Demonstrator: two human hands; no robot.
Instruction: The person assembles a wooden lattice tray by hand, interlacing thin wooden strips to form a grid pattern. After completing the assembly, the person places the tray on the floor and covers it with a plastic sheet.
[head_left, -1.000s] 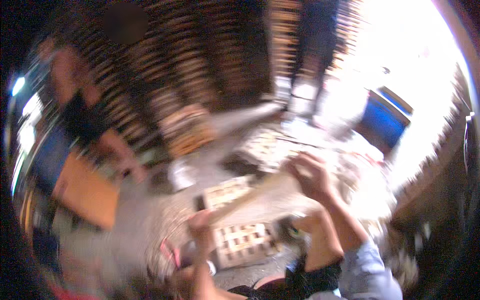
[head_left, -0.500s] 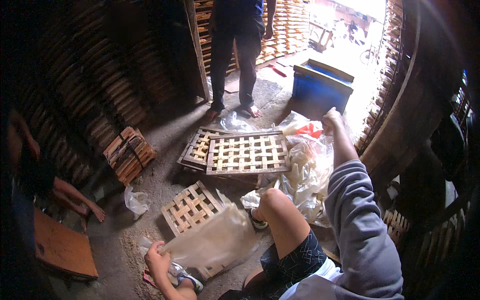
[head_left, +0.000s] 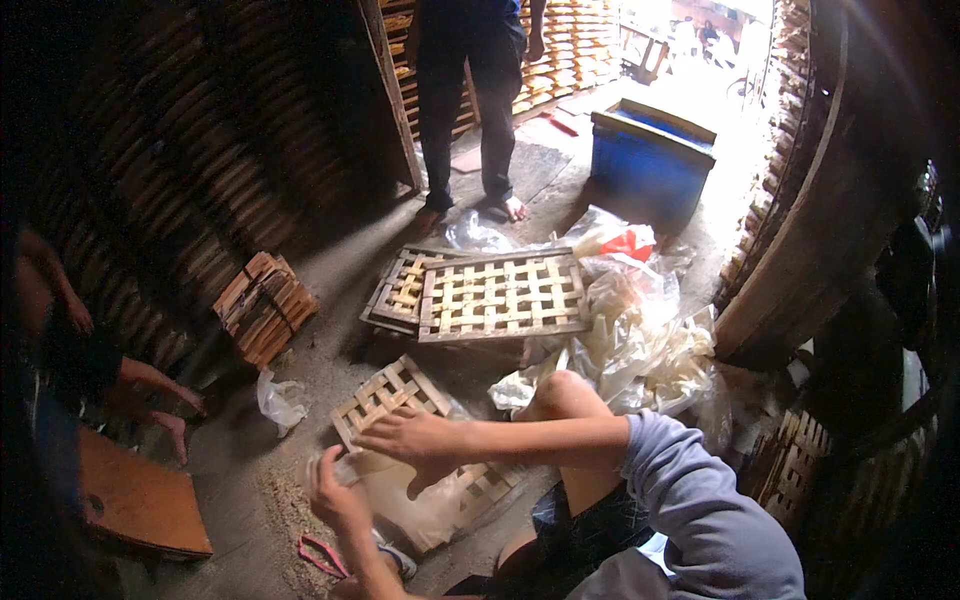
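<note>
A thin, translucent plastic bag (head_left: 432,512) hangs loosely over my woven lattice tray (head_left: 500,484), close to my legs. My left hand (head_left: 338,497) grips the bag by its left edge, thumb and fingers raised around the plastic. Just above the bag, my right hand (head_left: 412,440) reaches across from the right with fingers stretched out flat and thumb apart. Whether its palm touches the plastic I cannot tell. Slats of the tray's far end show beyond the right hand; the bag hides much of its middle.
Two more lattice trays (head_left: 503,296) lie stacked ahead, beside a heap of clear plastic bags (head_left: 640,335). Farther back stand a blue bin (head_left: 648,170) and a person (head_left: 465,110). At left are a tied wood bundle (head_left: 265,308), another person's legs and an orange-brown board (head_left: 140,492). Pink-handled pliers (head_left: 322,556) lie near my foot.
My right hand has swung from the far right, over the bag heap, in to the plastic bag beside my left hand. The bag has dropped lower and bunched up. My left hand has shifted slightly.
</note>
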